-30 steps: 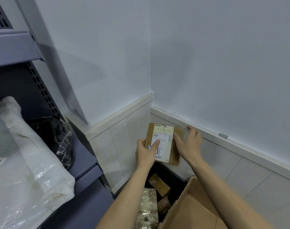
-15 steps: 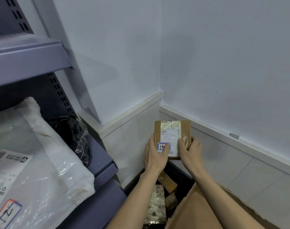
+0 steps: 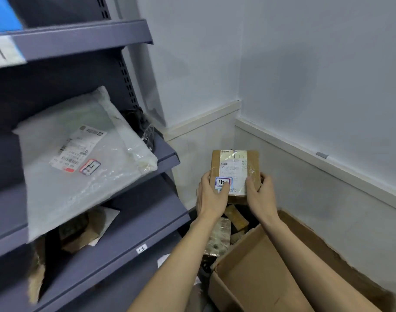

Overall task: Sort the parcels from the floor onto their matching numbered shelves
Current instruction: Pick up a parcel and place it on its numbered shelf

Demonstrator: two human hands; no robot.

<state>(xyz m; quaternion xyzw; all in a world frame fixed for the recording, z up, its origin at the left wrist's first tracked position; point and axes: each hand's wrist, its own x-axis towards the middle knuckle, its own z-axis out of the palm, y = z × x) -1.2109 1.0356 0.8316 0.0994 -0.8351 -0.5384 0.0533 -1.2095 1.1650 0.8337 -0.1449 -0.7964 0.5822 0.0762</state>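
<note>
A small brown cardboard parcel [image 3: 237, 164] with a white shipping label and a blue-bordered sticker reading "16" is held upright in front of the wall corner. My left hand [image 3: 211, 194] grips its lower left edge, thumb over the sticker. My right hand [image 3: 259, 192] grips its lower right edge. To the left stand the grey metal shelves [image 3: 129, 224]; one shelf edge carries a tag [image 3: 141, 248] marked "13". Below my hands several small brown parcels [image 3: 236, 218] lie on the floor.
A large white plastic mailer [image 3: 80, 158] marked "14" lies on the middle shelf beside a black bagged item [image 3: 145, 129]. Boxes sit on the shelf under it. An open cardboard box [image 3: 260, 273] stands at the lower right. White walls close the corner.
My view swung left and down, so more of the shelves shows. The parcel turned upright and both hands shifted to its lower corners.
</note>
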